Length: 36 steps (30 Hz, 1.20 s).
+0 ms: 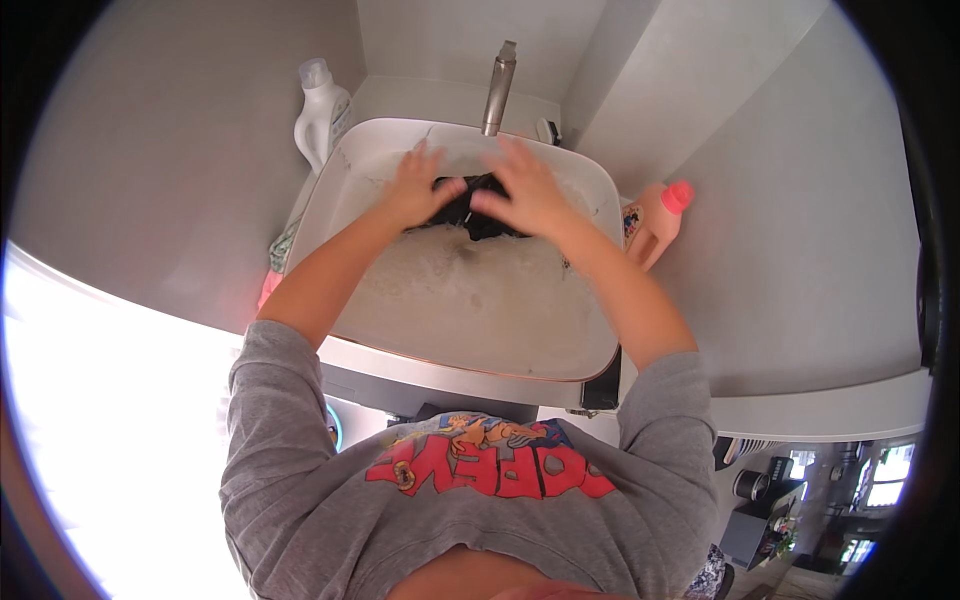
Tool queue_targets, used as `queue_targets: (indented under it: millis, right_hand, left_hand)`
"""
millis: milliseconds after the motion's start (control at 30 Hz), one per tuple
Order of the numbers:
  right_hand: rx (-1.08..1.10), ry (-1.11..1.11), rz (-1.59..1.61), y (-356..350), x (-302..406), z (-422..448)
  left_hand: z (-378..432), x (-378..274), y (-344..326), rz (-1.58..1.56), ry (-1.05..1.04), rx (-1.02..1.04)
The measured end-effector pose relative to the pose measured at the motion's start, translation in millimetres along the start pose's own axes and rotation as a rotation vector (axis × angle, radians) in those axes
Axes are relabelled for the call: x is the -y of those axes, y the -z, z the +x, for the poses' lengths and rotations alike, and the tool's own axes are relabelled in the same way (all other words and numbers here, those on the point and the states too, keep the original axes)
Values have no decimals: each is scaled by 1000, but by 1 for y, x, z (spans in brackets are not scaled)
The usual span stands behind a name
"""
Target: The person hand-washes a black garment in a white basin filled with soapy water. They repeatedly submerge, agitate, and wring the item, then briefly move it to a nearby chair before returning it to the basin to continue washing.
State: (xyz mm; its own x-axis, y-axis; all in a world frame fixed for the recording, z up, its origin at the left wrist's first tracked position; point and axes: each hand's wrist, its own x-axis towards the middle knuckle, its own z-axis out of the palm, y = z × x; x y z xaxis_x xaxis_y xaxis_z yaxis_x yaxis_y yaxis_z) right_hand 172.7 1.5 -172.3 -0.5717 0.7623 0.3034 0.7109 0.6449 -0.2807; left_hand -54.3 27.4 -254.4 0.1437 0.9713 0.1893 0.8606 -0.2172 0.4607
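A white washbasin (480, 364) with a thin copper-coloured edge holds cloudy water. Near the back of the basin a black cloth (491, 221) lies partly in the water. My left hand (420, 184) is over the cloth's left side, fingers spread and slightly blurred. On the other side, my right hand (525, 191) is likewise spread over the cloth's right part, also blurred. Neither hand is seen to grip the cloth; whether they touch it cannot be told. A metal faucet (499, 90) stands behind the basin, its spout above the back rim.
A white plastic bottle (322, 112) stands left of the basin, and a pink bottle with a handle (660, 221) stands to its right. Patterned cloth (283, 247) lies by the left rim. A small black-and-white object (549, 131) sits behind the basin. Grey walls enclose both sides.
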Motion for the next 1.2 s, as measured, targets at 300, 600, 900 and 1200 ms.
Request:
queue_targets:
  millis: [300,600,900,1200]
  right_hand:
    - [403,-24,-377,-32,-10,-24]
    - [266,-41,-402,-51,-26,-5]
    - [196,-122,-263,-65,-34,13]
    - [-46,-389,96,-88,-36,14]
  left_hand:
    - [-33,-47,22,395,-211,375]
    - [-19,-34,0,333,-236,222]
    - [-6,-23,-5,142,-161,229]
    - [-13,-5,-36,-78,89,-35]
